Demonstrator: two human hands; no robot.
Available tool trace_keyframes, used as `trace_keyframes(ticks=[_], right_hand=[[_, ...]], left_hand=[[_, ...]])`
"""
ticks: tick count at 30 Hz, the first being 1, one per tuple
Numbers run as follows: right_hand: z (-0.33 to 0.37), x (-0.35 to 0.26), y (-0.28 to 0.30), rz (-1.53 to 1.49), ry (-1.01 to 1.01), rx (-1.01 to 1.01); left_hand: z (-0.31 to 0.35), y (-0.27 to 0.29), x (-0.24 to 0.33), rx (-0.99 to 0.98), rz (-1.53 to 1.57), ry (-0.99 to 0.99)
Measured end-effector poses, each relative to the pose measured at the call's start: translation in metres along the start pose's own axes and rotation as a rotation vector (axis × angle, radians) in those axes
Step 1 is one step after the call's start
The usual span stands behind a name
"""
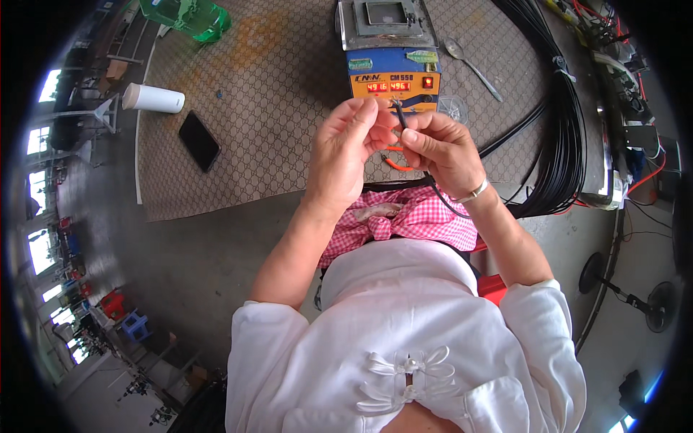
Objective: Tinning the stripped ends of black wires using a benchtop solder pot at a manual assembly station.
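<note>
Black cable (401, 117) sits pinched in our right grip (446, 150), its tip pointing between eleven and twelve o'clock; whether our left grip (341, 150), at nine o'clock, pinches anything, we cannot tell.

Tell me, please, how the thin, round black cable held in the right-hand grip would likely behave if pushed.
The thin, round black cable would probably stay straight near its tip, since little sticks out past the right-hand grip. Below, its smooth curve suggests springy bending rather than limp drooping. Its pale, frayed-looking end might splay under pressure.
</note>
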State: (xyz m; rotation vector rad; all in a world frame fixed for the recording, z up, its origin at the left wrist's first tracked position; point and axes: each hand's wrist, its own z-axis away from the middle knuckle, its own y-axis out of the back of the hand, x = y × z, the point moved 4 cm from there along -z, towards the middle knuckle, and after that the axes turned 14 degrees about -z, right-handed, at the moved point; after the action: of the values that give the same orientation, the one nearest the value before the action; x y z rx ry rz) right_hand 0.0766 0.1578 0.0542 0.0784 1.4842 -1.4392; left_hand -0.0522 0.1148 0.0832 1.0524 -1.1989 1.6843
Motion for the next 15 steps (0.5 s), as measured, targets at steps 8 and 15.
trace_keyframes(ticks=[8, 15], right_hand=[[-0.003, 0.002, 0.004, -0.001, 0.028, -0.019], [-0.006, 0.011, 0.004, -0.059, 0.027, -0.001]], left_hand=[[-0.003, 0.001, -0.008, -0.064, 0.128, 0.018], [0.000, 0.002, -0.017, -0.022, 0.036, -0.047]])
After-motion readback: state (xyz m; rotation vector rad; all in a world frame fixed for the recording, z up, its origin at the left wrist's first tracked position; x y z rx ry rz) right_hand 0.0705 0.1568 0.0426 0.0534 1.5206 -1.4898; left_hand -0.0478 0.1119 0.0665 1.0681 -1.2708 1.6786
